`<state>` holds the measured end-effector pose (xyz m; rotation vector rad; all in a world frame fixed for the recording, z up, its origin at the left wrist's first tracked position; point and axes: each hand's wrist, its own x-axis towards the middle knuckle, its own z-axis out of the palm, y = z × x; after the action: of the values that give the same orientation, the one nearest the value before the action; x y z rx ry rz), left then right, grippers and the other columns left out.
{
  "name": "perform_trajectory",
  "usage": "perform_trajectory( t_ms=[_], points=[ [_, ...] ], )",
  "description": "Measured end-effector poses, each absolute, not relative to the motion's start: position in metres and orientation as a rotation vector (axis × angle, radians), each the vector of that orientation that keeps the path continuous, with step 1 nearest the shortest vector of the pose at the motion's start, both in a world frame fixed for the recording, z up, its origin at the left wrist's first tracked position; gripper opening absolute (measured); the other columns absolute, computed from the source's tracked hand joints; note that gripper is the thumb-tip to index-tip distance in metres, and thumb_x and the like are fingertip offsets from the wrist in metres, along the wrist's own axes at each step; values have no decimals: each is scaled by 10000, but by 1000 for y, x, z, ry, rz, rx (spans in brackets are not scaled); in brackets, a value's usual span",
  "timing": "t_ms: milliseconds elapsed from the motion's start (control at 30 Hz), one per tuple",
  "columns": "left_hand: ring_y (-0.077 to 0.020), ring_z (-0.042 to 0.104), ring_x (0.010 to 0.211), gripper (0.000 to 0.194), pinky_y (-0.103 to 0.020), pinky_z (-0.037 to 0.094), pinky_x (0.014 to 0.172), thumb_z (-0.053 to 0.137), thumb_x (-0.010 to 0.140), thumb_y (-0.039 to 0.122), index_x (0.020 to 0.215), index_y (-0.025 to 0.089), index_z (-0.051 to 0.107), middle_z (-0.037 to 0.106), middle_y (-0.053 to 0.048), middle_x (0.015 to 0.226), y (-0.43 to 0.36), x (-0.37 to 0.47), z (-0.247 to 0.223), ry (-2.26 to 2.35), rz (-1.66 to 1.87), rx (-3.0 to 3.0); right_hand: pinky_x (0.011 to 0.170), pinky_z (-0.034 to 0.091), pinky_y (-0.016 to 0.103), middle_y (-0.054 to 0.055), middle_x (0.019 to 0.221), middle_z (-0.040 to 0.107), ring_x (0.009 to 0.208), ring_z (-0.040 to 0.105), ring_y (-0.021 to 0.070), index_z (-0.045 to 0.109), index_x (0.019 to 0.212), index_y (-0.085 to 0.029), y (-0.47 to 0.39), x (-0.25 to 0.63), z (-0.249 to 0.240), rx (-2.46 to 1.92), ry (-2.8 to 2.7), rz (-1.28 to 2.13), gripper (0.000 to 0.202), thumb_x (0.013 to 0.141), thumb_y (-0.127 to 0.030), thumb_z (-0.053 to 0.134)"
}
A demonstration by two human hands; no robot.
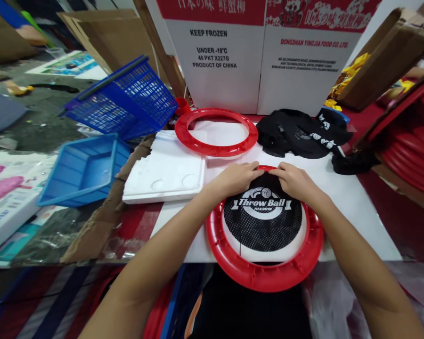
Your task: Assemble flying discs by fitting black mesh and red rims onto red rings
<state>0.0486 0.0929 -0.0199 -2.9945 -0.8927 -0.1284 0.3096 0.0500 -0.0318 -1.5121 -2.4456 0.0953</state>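
Observation:
A red plastic ring lies at the table's front edge, its near side reaching past the edge. Inside it is a round black mesh printed "Throw Ball" in white, with a gap between mesh and ring at the bottom. My left hand and my right hand meet near the ring's far side, fingers closed on the mesh's upper edge at the rim. A second red ring lies behind, partly on white foam. Several black mesh pieces are piled at the back right.
At the left are a blue tray and a tilted blue basket. A large white and red carton stands behind the white work surface. Stacked red rings are at the right.

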Motion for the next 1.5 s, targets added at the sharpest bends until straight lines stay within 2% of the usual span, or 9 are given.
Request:
perform_trajectory(
  t_ms=[233, 533, 667, 800, 900, 1000, 1200, 1367, 1500],
  points=[
    [-249, 660, 932, 469, -335, 469, 700, 498, 984, 90, 1371, 228, 723, 671, -129, 1187, 96, 50, -14, -939, -132, -2992, 940, 515, 364, 55, 1200, 765, 1100, 686, 248, 777, 1310, -302, 59, 316, -32, -1485, -2348, 400, 469, 1006, -118, 472],
    [-241, 692, 947, 361, -351, 533, 790, 502, 1013, 127, 1262, 195, 755, 710, -138, 1167, 83, 52, -22, -1282, -417, -2927, 698, 427, 312, 85, 1029, 680, 859, 625, 215, 764, 1368, -331, 49, 308, -31, -1599, -2491, 93, 489, 1013, -137, 489],
    [-225, 725, 969, 243, -351, 574, 863, 576, 1037, 274, 1105, 174, 786, 788, -96, 1086, 96, 44, -21, -1476, -646, -3111, 785, 477, 344, 94, 1094, 689, 915, 637, 228, 787, 1316, -311, 51, 305, -21, -1523, -2439, 167, 466, 1009, -126, 488],
    [-193, 720, 847, 151, -342, 586, 821, 677, 956, 279, 970, 168, 779, 805, -72, 945, 111, 37, -22, -1694, -901, -3300, 991, 508, 410, 113, 1151, 721, 1084, 655, 259, 818, 1125, -212, 74, 286, -18, -1279, -2226, 361, 252, 1036, -270, 589],
    [-186, 711, 839, 159, -332, 573, 797, 662, 970, 284, 938, 168, 767, 799, -74, 931, 111, 37, -22, -1723, -905, -3305, 947, 516, 381, 71, 1001, 742, 965, 677, 218, 789, 946, -195, 89, 273, -23, -1185, -2182, 659, 185, 1011, -286, 641],
    [-186, 701, 840, 158, -323, 546, 778, 639, 976, 251, 906, 171, 756, 787, -73, 936, 104, 38, -20, -1674, -830, -3256, 940, 508, 371, 64, 998, 735, 954, 675, 208, 754, 882, -191, 94, 270, -30, -1165, -2127, 760, 183, 1001, -268, 638],
    [-210, 693, 857, 154, -359, 527, 798, 628, 966, 233, 902, 178, 757, 763, -77, 939, 93, 38, -16, -1540, -690, -3118, 928, 489, 376, 68, 974, 687, 946, 634, 212, 707, 822, -193, 94, 270, -35, -1177, -2188, 676, 198, 1000, -242, 635],
    [-202, 700, 887, 143, -343, 539, 823, 642, 953, 174, 1036, 181, 758, 778, -59, 974, 95, 38, -14, -1488, -834, -3209, 917, 480, 374, 65, 962, 680, 946, 619, 215, 690, 829, -199, 97, 268, -37, -1212, -2213, 604, 200, 1016, -234, 627],
    [-211, 701, 939, 207, -358, 544, 875, 606, 944, 104, 1005, 175, 791, 774, -72, 1001, 95, 39, -16, -1373, -811, -3209, 970, 471, 384, 73, 1010, 690, 981, 613, 221, 690, 853, -200, 95, 267, -39, -1225, -2250, 527, 193, 1032, -231, 626]
  ],
)
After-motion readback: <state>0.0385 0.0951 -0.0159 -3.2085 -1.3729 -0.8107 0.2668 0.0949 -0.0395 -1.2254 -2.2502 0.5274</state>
